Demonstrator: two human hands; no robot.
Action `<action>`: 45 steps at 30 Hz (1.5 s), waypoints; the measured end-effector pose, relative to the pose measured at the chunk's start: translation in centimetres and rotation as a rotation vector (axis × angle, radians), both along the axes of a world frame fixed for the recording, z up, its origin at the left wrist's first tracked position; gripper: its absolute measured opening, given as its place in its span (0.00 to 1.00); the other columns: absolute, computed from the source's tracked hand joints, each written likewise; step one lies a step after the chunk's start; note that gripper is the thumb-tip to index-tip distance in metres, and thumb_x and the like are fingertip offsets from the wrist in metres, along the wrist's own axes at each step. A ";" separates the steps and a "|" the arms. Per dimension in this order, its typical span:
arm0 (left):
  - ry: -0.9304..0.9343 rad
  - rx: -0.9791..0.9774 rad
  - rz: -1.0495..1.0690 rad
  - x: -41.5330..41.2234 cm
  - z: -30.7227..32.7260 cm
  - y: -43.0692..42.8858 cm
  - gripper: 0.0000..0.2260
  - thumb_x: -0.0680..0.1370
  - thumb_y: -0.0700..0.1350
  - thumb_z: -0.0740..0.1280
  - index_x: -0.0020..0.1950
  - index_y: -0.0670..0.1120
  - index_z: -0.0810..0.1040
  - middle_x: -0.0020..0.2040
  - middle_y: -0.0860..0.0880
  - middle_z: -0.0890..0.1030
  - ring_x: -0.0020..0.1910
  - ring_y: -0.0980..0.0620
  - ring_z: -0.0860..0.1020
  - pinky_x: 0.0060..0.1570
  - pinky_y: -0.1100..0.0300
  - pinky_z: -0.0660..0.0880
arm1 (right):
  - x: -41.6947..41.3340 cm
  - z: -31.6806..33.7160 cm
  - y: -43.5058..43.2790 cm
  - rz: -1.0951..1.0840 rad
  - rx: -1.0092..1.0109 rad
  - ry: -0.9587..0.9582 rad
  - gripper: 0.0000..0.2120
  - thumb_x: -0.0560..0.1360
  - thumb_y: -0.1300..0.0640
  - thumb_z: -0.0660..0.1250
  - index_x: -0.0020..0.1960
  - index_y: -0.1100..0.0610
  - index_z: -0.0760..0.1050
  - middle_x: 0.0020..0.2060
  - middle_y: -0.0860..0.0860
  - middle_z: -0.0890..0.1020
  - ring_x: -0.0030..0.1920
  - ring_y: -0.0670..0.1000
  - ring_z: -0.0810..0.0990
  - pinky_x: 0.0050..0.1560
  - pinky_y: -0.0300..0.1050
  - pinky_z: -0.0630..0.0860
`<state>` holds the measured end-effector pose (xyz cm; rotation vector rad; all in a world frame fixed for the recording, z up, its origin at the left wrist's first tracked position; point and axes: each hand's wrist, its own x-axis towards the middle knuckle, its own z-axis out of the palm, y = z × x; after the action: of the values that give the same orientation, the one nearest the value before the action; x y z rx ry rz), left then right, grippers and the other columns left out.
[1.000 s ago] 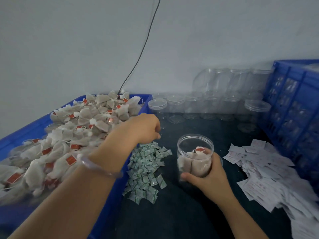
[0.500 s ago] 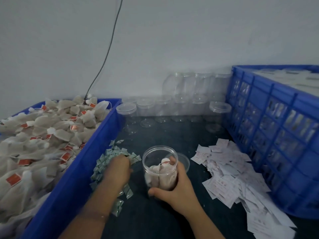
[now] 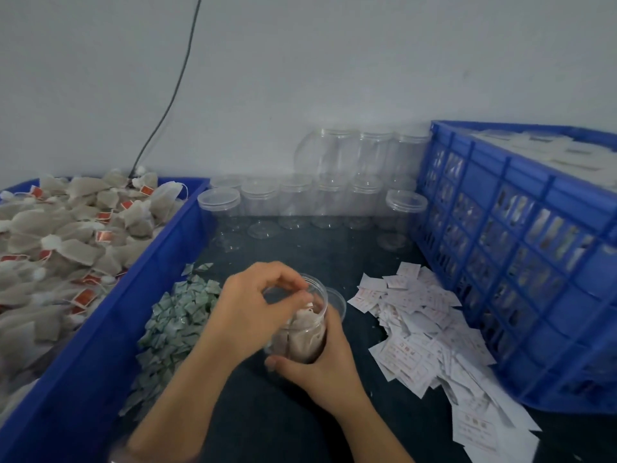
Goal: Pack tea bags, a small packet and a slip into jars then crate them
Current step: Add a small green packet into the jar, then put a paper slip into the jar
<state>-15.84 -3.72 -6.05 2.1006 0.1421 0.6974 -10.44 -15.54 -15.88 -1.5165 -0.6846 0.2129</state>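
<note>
A clear plastic jar [image 3: 309, 344] holding several tea bags stands on the dark table. My right hand [image 3: 325, 372] grips its lower side from the right. My left hand [image 3: 253, 309] hovers over the jar's open mouth, its fingertips pinching a small pale packet that is mostly hidden by the fingers. The pile of small green packets [image 3: 173, 324] lies just left of the jar. White paper slips [image 3: 417, 324] are scattered to its right. Loose tea bags [image 3: 66, 235] with red tags fill the blue tray [image 3: 133, 295] on the left.
A tall blue slatted crate [image 3: 517, 262] stands at the right, with packed items inside. Several empty clear jars [image 3: 300, 202] with lids line the back wall. A loose clear lid [image 3: 336, 297] lies right behind the held jar. A black cable hangs down the wall.
My left hand went from the tea bag tray to the green packet pile, then up over the jar's mouth. My right hand kept its hold on the jar.
</note>
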 end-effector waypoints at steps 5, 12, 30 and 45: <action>0.029 0.185 0.056 1.1 -1.7 0.0 0.07 0.75 0.47 0.71 0.37 0.50 0.83 0.41 0.59 0.79 0.49 0.62 0.76 0.59 0.59 0.72 | 0.2 0.1 -0.1 0.015 0.023 0.037 0.39 0.61 0.66 0.81 0.67 0.50 0.68 0.57 0.41 0.81 0.59 0.42 0.80 0.54 0.33 0.75; -0.320 0.006 0.055 0.8 -5.0 -1.4 0.13 0.74 0.54 0.64 0.54 0.51 0.80 0.63 0.50 0.76 0.65 0.56 0.72 0.64 0.67 0.66 | 0.0 0.4 0.0 0.007 0.065 0.026 0.37 0.63 0.63 0.81 0.66 0.48 0.68 0.58 0.47 0.82 0.59 0.48 0.81 0.56 0.44 0.78; -0.172 -0.403 0.044 1.2 -8.9 -1.4 0.33 0.64 0.30 0.77 0.61 0.52 0.70 0.58 0.52 0.77 0.53 0.70 0.77 0.46 0.77 0.72 | 2.2 1.6 -2.8 -0.415 -0.325 -0.234 0.25 0.77 0.70 0.58 0.70 0.50 0.69 0.64 0.45 0.74 0.66 0.37 0.68 0.72 0.40 0.64; -0.164 -0.476 -0.031 1.3 -8.2 -1.0 0.34 0.55 0.51 0.77 0.59 0.53 0.72 0.58 0.49 0.78 0.55 0.66 0.78 0.47 0.75 0.73 | 9.9 0.4 -2.0 -0.583 -1.088 -0.483 0.14 0.83 0.52 0.57 0.54 0.54 0.82 0.53 0.51 0.82 0.62 0.53 0.72 0.69 0.48 0.63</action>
<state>-14.50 -4.73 -14.27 1.5833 0.1651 0.7323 -0.54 -17.56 -15.45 -2.7973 -0.4599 -0.2991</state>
